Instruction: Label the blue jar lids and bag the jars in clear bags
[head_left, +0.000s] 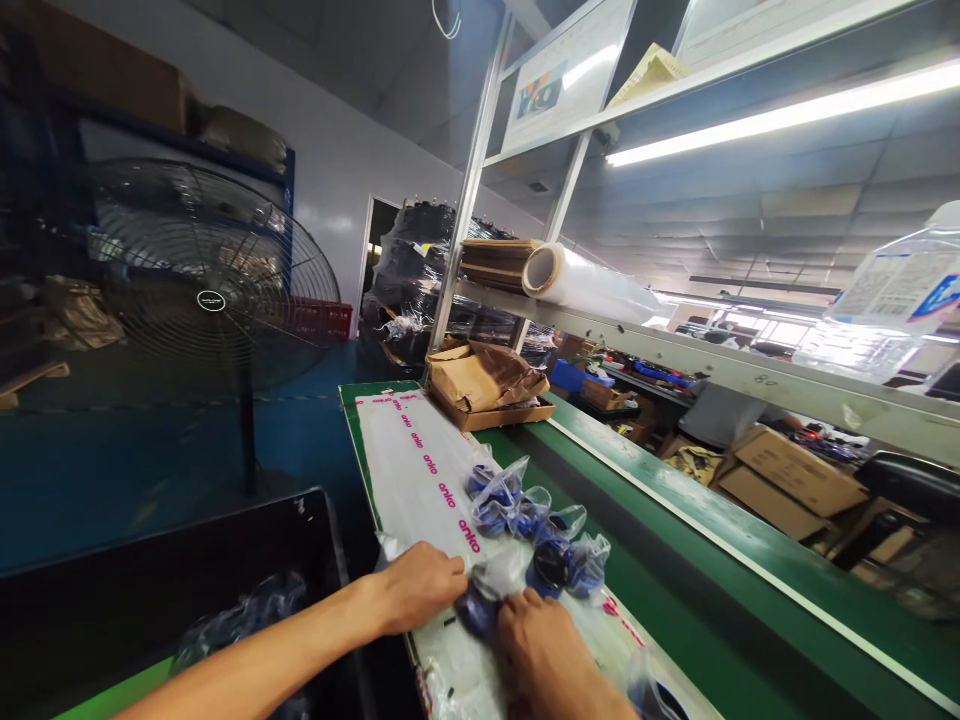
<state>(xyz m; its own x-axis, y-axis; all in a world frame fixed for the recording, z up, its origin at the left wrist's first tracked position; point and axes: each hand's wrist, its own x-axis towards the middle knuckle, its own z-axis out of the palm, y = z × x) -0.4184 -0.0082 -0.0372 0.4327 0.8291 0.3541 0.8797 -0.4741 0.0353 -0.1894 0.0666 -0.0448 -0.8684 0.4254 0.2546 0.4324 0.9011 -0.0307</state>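
Between my two hands is a dark blue item (478, 608) in a clear plastic bag (501, 573). My left hand (422, 588) is closed at the bag's left side, fingers curled in. On the other side, my right hand (541, 640) has its fingers bent against the bag and the blue item. Just beyond lie several blue items in clear bags (501, 495), on a white sheet (409, 455) printed with pink "anko" lettering. Another bagged item (651, 690) sits at the lower right, near my right forearm.
A black bin (330, 530) holding bagged items stands at the lower left, with a large fan (210, 300) behind it. Green conveyor surface (675, 560) runs along the right. A cardboard tray with brown paper (487, 380) sits at the far end, below a shelf with a plastic roll (592, 285).
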